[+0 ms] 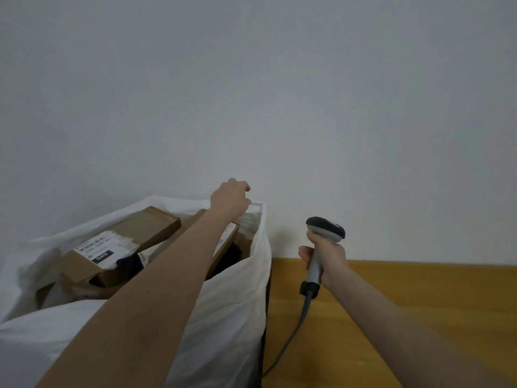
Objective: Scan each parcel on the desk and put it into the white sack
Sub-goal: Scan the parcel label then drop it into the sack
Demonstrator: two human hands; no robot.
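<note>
White plastic sack (232,317), mouth open, standing at the left end of the wooden worktop (391,303) and against a plain pale wall (279,79). Head view, looking forward and down.

Contents of the sack: several brown cardboard parcels piled loosely. The labelled parcel (123,245) lies uppermost at left, tilted, with a white shipping label (98,249) and a black strip on its near end. A second parcel (228,238) shows beside it, partly covered by the left forearm (156,289). A dark item (127,261) sits between the two. No parcel shows on the visible part of the worktop.

Left hand (230,198): reached across the sack's mouth to the far right corner of the rim. Its fingers (245,188) are curled downward. The back of the hand hides whether they pinch the plastic, so this cannot be told.

Right hand (326,256): raised above the worktop, just right of the sack and apart from it. Its fingers (303,254) are wrapped round the grey handle of the scanner (326,229), which is held upright, its dark head turned to the right. A grey cable (291,337) hangs from the handle's base and runs down to the left, toward the sack's lower edge.
</note>
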